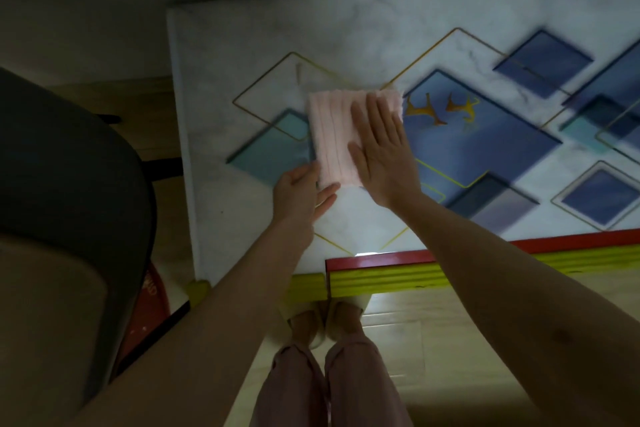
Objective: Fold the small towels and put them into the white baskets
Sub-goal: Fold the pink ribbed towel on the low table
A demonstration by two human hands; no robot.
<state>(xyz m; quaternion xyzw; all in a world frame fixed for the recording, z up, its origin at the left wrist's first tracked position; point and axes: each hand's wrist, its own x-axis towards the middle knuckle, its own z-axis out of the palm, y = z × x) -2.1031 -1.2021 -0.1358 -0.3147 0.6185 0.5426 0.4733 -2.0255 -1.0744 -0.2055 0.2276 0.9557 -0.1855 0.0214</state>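
Tabletop [242, 236]: pink towel [329, 135] under R fingers [372, 114].

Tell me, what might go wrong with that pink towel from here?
Possibly two things. The right hand lies flat on only the right part of the pink towel, and the left hand touches just its near corner, so the fold could slip open when lifted. Also, no white basket shows in this view, so the towel would have to be carried somewhere unseen and could loosen on the way across the patterned table.

Head-worn camera, looking steeply down, close over the table [242, 31]
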